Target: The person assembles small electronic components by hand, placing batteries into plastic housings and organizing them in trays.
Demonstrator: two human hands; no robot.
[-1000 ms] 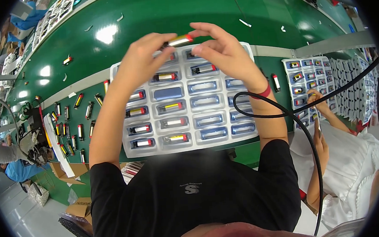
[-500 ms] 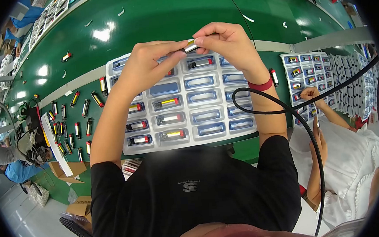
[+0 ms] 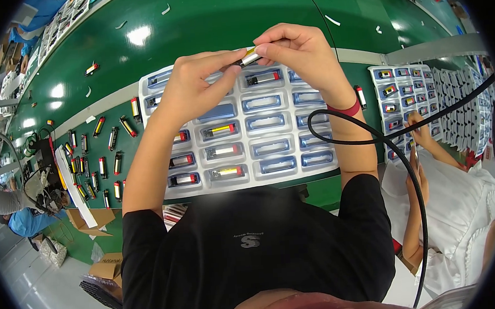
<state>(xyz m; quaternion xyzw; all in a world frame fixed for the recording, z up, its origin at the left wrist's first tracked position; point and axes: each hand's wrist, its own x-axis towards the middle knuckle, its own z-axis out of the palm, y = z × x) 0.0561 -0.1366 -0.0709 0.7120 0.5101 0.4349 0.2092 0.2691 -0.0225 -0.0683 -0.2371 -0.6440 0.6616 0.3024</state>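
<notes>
My left hand [image 3: 198,84] and my right hand [image 3: 298,52] meet above the far edge of a white moulded tray [image 3: 252,172]. Between their thumbs and fingers they pinch a small silver-and-yellow battery piece [image 3: 249,58], held at a slant. Fingers cover both of its ends. Blue translucent cases [image 3: 272,147] sit in the tray's compartments. Several on the left hold battery pieces with red and black ends [image 3: 221,130], and one at top centre does too [image 3: 263,77]. A flat blue piece [image 3: 216,112] lies in one compartment. My left arm hides part of the left column.
Loose battery pieces [image 3: 102,167] lie scattered on the green table left of the tray. A looped black cable [image 3: 380,140] crosses over my right forearm. On the right, a co-worker's hand [image 3: 420,128] is at another filled tray [image 3: 400,91], beside stacked trays [image 3: 451,108].
The view has shifted slightly, so the tray and table appear moved a little. Both hands keep their pinch on the battery piece, with small finger movement.
</notes>
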